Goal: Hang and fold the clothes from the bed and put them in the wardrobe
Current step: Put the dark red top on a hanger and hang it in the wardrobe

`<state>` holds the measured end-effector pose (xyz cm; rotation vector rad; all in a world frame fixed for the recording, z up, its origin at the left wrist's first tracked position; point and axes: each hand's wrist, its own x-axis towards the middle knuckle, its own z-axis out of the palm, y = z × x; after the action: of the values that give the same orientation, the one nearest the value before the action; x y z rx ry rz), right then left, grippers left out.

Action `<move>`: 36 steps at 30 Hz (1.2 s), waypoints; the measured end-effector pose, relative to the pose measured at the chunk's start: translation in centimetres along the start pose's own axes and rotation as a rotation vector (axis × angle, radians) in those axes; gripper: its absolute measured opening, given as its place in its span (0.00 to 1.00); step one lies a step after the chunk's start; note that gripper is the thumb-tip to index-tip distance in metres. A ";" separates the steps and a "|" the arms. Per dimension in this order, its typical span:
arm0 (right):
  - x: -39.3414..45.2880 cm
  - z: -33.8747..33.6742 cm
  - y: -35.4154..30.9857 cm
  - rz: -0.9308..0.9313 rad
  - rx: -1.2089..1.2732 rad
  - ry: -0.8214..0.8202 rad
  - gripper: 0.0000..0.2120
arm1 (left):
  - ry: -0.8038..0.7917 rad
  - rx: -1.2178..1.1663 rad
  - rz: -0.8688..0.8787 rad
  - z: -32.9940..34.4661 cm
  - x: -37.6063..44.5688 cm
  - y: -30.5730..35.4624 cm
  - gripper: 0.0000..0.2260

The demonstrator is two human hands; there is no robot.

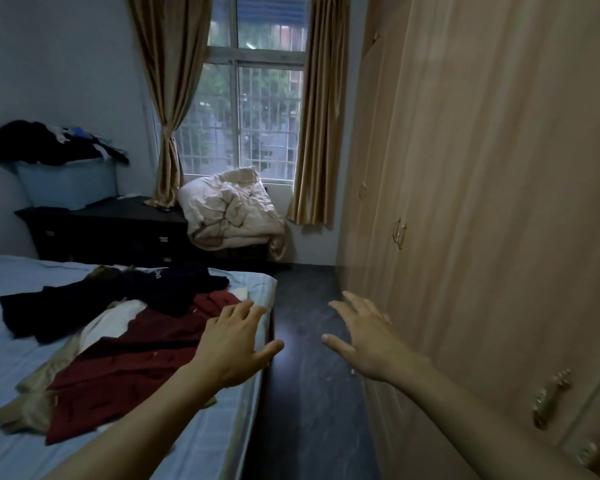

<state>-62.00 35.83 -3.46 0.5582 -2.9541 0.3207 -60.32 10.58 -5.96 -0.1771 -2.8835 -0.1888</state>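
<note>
A heap of clothes lies on the bed point(18, 344), which has a light blue sheet. On top is a dark red garment point(129, 372), behind it a dark navy garment point(118, 299), with white cloth point(111, 320) and beige cloth point(32, 407) underneath. My left hand point(236, 344) hovers with fingers spread over the bed's right edge, just right of the red garment, holding nothing. My right hand point(368, 337) is stretched out with straight fingers above the floor, close to the wardrobe point(482, 202). The wardrobe's light wooden doors are closed along the right.
A narrow dark floor strip point(302, 393) runs between bed and wardrobe. Brass door handles point(399, 233) stick out of the wardrobe. At the back stand a dark dresser point(111, 230), a blue bin point(66, 181) piled with dark clothes, a crumpled cream duvet point(232, 209), and a curtained window point(250, 109).
</note>
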 end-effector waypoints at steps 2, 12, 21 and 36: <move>3.4 1.1 1.5 -0.012 0.020 -0.007 0.35 | -0.005 0.002 -0.013 1.5 2.9 -0.5 0.34; 22.9 4.1 11.7 -0.040 0.173 0.002 0.35 | -0.063 0.051 -0.100 7.6 20.8 -0.3 0.31; 37.7 4.6 16.9 -0.107 0.210 -0.018 0.34 | -0.010 0.056 -0.185 9.5 35.8 -3.0 0.32; 66.1 8.4 20.3 -0.205 -0.006 -0.115 0.32 | 0.079 -0.128 -0.194 18.7 59.5 -13.9 0.30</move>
<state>-131.33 29.39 -5.17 0.8987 -2.9690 0.2670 -123.87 5.78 -10.55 0.0869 -2.8081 -0.4073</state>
